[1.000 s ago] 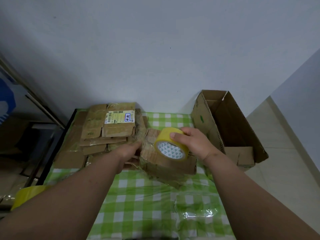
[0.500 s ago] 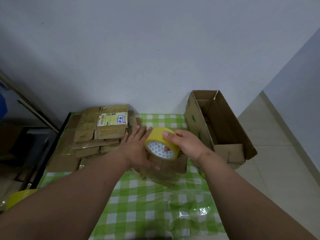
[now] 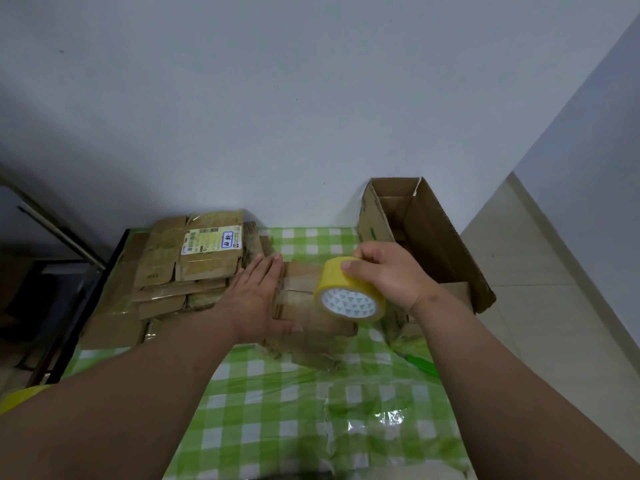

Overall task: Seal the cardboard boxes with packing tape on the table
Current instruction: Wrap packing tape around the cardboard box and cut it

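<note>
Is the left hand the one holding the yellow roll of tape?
No, the right hand grips the yellow tape roll, while the left hand lies flat on the small cardboard box.

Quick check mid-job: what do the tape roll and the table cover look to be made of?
Tape roll: glossy yellowish plastic film, apparently on a white printed core, likely paper. Table cover: green-and-white checked sheet, seemingly thin plastic; it wrinkles and throws shiny glare spots.

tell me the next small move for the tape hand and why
Probably draw the tape roll farther right across the small box. The left hand lies flat on the box, pinning it, while the right hand grips the roll just above its right end.
</note>
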Demonstrator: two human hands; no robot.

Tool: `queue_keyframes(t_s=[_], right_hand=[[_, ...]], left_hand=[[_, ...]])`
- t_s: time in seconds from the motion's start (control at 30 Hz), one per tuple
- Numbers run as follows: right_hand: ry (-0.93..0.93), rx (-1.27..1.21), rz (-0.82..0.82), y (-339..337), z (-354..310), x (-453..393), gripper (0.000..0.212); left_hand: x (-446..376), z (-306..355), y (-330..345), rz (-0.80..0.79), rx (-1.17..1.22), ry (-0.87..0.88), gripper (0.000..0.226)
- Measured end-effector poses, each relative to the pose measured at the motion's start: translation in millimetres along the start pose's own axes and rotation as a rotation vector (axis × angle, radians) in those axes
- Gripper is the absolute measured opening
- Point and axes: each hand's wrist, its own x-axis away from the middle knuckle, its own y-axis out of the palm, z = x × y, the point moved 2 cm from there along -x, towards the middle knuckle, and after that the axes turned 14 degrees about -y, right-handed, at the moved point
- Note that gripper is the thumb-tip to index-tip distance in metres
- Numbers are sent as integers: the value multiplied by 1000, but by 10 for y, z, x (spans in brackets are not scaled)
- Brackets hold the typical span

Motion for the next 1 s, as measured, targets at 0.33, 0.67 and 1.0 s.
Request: queue_keyframes(t_s=[0.33,0.67,1.0], right_hand=[[33,86,148,-74,156,160,18],[54,19,144,-87,182,239,20],[212,-332,85,-55,240,574,11]], left_hand=[[-26,39,-184,19,-260,-2,134],[21,482,-108,2,-333,60,137],[64,323,-205,-96,-374,163,133]])
